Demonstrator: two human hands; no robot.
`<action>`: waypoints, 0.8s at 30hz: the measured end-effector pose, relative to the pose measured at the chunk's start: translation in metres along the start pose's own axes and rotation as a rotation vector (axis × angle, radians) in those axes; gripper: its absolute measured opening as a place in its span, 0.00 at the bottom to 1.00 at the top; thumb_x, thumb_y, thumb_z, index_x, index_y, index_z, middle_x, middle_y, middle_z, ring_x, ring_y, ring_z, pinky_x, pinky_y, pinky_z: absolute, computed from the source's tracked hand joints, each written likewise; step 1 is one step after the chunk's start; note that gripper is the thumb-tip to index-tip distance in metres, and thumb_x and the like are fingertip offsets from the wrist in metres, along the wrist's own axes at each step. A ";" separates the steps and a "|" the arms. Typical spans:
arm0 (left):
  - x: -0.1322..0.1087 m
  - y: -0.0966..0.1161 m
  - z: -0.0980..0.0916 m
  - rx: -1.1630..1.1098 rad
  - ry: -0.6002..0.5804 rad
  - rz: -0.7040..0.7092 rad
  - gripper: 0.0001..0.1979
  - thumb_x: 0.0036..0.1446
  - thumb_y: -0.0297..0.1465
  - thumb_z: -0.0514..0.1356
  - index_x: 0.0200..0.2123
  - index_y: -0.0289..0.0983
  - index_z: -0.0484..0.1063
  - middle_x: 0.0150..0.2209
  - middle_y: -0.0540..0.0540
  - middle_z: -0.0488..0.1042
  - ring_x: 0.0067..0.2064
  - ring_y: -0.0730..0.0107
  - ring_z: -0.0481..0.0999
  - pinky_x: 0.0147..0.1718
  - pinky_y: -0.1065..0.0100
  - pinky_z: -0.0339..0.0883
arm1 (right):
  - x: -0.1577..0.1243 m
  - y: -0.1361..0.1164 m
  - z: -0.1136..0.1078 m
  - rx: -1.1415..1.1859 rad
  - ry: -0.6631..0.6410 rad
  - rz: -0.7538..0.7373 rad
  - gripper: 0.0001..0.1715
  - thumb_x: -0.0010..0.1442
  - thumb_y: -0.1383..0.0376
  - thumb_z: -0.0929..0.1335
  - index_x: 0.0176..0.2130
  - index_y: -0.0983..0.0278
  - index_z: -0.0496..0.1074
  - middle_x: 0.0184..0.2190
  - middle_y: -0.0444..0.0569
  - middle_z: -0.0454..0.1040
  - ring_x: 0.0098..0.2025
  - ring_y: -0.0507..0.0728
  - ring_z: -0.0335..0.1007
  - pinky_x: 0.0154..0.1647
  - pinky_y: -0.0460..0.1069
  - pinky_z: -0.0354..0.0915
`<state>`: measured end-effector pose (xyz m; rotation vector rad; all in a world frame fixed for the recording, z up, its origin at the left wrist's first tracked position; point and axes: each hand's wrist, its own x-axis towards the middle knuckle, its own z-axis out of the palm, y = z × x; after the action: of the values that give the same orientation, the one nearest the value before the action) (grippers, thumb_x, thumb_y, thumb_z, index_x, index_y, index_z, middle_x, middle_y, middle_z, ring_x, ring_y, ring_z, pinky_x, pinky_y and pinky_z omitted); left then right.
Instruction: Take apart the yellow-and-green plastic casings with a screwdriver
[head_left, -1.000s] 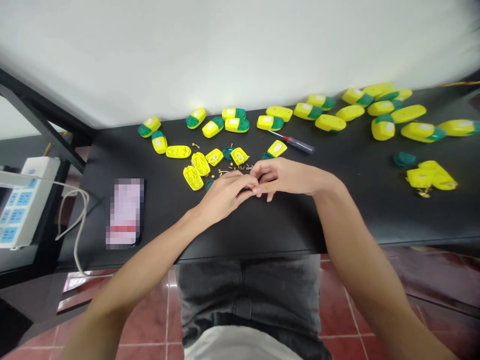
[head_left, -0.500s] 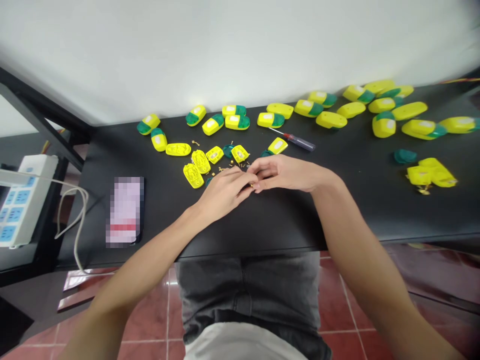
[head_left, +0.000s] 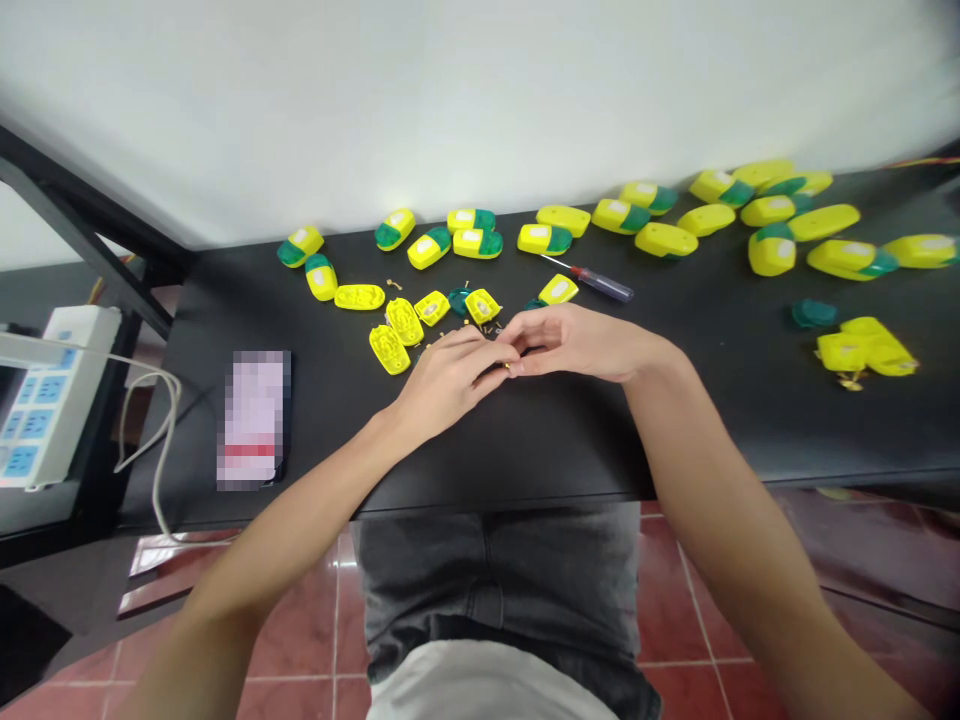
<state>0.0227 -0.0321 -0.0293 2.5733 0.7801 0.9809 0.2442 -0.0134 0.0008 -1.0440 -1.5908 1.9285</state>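
Note:
My left hand (head_left: 457, 375) and my right hand (head_left: 577, 342) meet at the fingertips over the black table. Pinched between them is a small brass-coloured part (head_left: 508, 366), mostly hidden, too small to name. Just beyond the fingers lie small loose metal bits (head_left: 487, 330), a yellow shell with a white insert (head_left: 482, 306) and a dark green cap (head_left: 460, 301). Open yellow half-shells (head_left: 389, 349) rest left of my left hand, their ribbed insides facing up. Past my right hand is a yellow-and-green piece (head_left: 558, 290).
A screwdriver (head_left: 602, 283) lies behind my right hand. Several yellow-and-green casings (head_left: 477, 243) line the wall side. Yellow parts (head_left: 868, 347) and a green cap (head_left: 814, 313) sit at right. At left are a blurred-out phone-like object (head_left: 253, 420) and a power strip (head_left: 52, 395) with a white cable.
Both hands stay together, with only slight finger movement around the small part. The whole view has shifted very slightly; the things on the table lie as before.

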 end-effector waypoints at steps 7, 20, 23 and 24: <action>0.003 0.005 -0.001 -0.079 0.064 -0.022 0.02 0.67 0.29 0.62 0.42 0.38 0.75 0.34 0.49 0.80 0.36 0.71 0.77 0.38 0.70 0.72 | -0.001 -0.001 0.000 0.069 -0.027 0.008 0.17 0.50 0.62 0.80 0.41 0.62 0.80 0.42 0.47 0.83 0.45 0.55 0.78 0.53 0.54 0.71; 0.005 0.011 -0.006 -0.246 0.125 -0.083 0.03 0.65 0.25 0.64 0.42 0.37 0.76 0.31 0.51 0.77 0.32 0.75 0.73 0.36 0.72 0.69 | -0.003 -0.003 0.002 0.119 -0.024 -0.024 0.16 0.51 0.63 0.81 0.40 0.61 0.80 0.41 0.47 0.83 0.45 0.55 0.79 0.52 0.52 0.71; 0.005 0.012 -0.006 -0.254 0.125 -0.089 0.04 0.65 0.25 0.64 0.42 0.37 0.76 0.34 0.50 0.79 0.32 0.76 0.73 0.36 0.71 0.69 | -0.003 -0.003 0.002 0.113 -0.023 -0.019 0.17 0.50 0.62 0.81 0.40 0.61 0.80 0.41 0.47 0.83 0.45 0.56 0.79 0.53 0.53 0.71; 0.005 0.012 -0.005 -0.251 0.123 -0.089 0.04 0.65 0.25 0.64 0.42 0.38 0.76 0.34 0.50 0.79 0.32 0.76 0.73 0.36 0.71 0.69 | -0.003 -0.003 0.002 0.111 -0.021 -0.014 0.17 0.50 0.62 0.81 0.40 0.61 0.80 0.41 0.47 0.83 0.45 0.56 0.79 0.53 0.54 0.71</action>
<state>0.0267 -0.0385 -0.0176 2.2640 0.7428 1.1385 0.2440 -0.0161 0.0045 -0.9679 -1.4795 1.9992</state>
